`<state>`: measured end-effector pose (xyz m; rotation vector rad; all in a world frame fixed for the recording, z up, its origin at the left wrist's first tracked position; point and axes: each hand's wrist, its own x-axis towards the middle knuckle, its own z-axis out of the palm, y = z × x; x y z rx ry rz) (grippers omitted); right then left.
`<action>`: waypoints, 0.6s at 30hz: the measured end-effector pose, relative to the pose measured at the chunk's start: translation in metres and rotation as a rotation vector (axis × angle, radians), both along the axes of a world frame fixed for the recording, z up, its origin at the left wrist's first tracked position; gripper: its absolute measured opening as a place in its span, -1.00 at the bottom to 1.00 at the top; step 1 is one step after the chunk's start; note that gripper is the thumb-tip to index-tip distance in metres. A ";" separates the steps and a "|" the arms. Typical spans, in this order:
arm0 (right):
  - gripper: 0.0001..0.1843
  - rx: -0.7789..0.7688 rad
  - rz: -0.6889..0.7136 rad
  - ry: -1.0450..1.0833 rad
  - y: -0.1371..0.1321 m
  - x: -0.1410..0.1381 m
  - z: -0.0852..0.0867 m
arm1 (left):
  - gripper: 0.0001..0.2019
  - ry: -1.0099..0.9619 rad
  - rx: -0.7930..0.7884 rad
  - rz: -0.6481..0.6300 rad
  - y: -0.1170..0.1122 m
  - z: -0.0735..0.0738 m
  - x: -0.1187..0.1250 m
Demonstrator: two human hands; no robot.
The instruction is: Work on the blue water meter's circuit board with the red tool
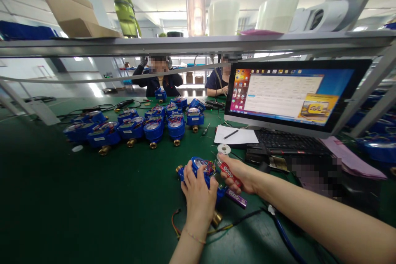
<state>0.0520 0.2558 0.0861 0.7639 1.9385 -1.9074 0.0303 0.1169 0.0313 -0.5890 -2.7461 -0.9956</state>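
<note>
1. Head view, your hands: your left hand (198, 192) lay over the blue water meter (201, 173) on the green bench mat (62, 198), fingers curled together and pressed on its housing. Your right hand (239, 173) pinched a red cylindrical cell (229, 173) between thumb and fingers, its tip right at the meter's open top. A purple cell (236, 199) lay on the mat just beside the meter.

2. Head view, the wiring: thin red and coloured leads (210, 169) showed at the open top, touching or nearly touching the red cell. I judged that a push at a slant could have pinched or torn one of them; how they were seated was too small to tell.

3. Head view, the grip: the meter rested on round brass fittings (216, 218) and only your left palm steadied it. If that hand had eased off, the body could have rolled and the cell slipped.

4. Head view, the near edge: a dark cable (247, 216) and loose coloured wires (176, 225) ran under your forearms. A drag of the wrist could have snagged them and pulled the meter.

5. Head view, the surroundings: a white spool (223, 149) stood just beyond your right hand, with paper and pen (236, 135) and a keyboard (284, 142) near; a wide reach back could have knocked the spool. The finished-looking meters (139, 126) stood well apart, and two other people sat at the far side of the bench.
</note>
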 end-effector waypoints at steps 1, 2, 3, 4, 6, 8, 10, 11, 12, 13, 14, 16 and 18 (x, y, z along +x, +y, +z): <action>-0.38 0.040 -0.009 0.052 0.004 0.000 0.002 | -0.70 -0.019 -0.014 0.008 0.000 0.006 -0.002; -0.43 0.088 -0.023 0.123 0.009 -0.001 0.004 | -0.74 -0.022 -0.033 0.017 0.000 0.012 -0.004; -0.50 0.139 -0.038 0.206 0.014 -0.004 0.005 | -0.79 -0.008 -0.053 0.024 0.000 0.019 -0.006; -0.59 0.188 -0.049 0.291 0.020 -0.007 0.005 | -0.84 0.011 -0.072 0.027 0.000 0.025 -0.008; -0.69 0.267 -0.036 0.424 0.031 -0.015 0.002 | -0.93 0.035 -0.092 0.021 0.001 0.036 -0.013; -0.68 0.304 0.025 0.493 0.038 -0.022 -0.004 | -0.96 0.026 -0.101 0.008 0.002 0.043 -0.017; -0.69 0.308 0.103 0.528 0.040 -0.028 -0.011 | -0.94 0.008 -0.116 -0.002 0.005 0.045 -0.019; -0.70 0.304 0.136 0.540 0.040 -0.030 -0.013 | -0.93 0.003 -0.126 -0.007 0.006 0.045 -0.020; -0.71 0.297 0.162 0.552 0.040 -0.031 -0.015 | -0.92 0.000 -0.134 -0.010 0.008 0.044 -0.021; -0.71 0.290 0.183 0.564 0.040 -0.033 -0.017 | -0.90 0.001 -0.141 -0.011 0.009 0.044 -0.021; -0.72 0.282 0.199 0.577 0.040 -0.034 -0.019 | -0.89 0.002 -0.147 -0.011 0.011 0.043 -0.021; -0.70 0.266 0.224 0.603 0.040 -0.036 -0.021 | -0.87 0.001 -0.148 -0.012 0.013 0.044 -0.022; -0.67 0.249 0.243 0.630 0.041 -0.037 -0.024 | -0.87 -0.025 -0.136 -0.015 0.014 0.045 -0.023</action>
